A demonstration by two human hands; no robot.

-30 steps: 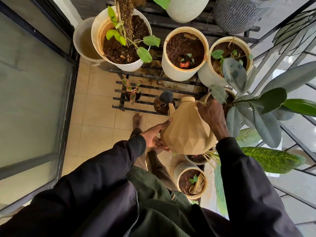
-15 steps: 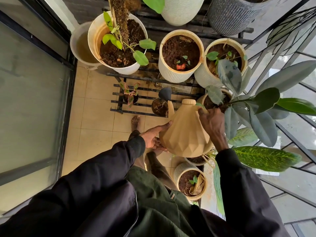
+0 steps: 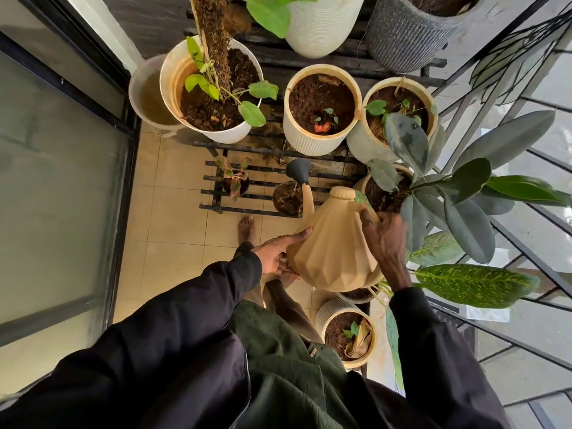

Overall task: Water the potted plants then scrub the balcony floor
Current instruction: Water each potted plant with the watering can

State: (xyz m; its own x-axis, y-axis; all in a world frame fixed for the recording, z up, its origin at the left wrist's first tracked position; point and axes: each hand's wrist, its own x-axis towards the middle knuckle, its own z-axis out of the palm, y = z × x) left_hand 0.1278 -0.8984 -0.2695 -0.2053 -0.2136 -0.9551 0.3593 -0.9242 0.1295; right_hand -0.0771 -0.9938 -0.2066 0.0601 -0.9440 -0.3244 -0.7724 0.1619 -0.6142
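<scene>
Tan plastic watering can [image 3: 334, 249] hangs tilted over the middle of the balcony, its grey spout head [image 3: 298, 170] above a small dark pot [image 3: 286, 199] on the low slatted rack [image 3: 216, 192]. The right hand [image 3: 383, 239] has its fingers clenched round the handle on the can's right. The left hand [image 3: 274, 255] props the can's left side with flat, released fingers. The risk, as I judge it, is tipping too steeply. That would flood the little pot, wash soil through the slats onto the tiled floor [image 3: 173, 218], and wet the bare foot [image 3: 246, 227] just near of the rack. Broad grey-green leaves [image 3: 464, 224] crowd the right hand, and a red-leaved pot [image 3: 235, 184] stands just left of the target.
</scene>
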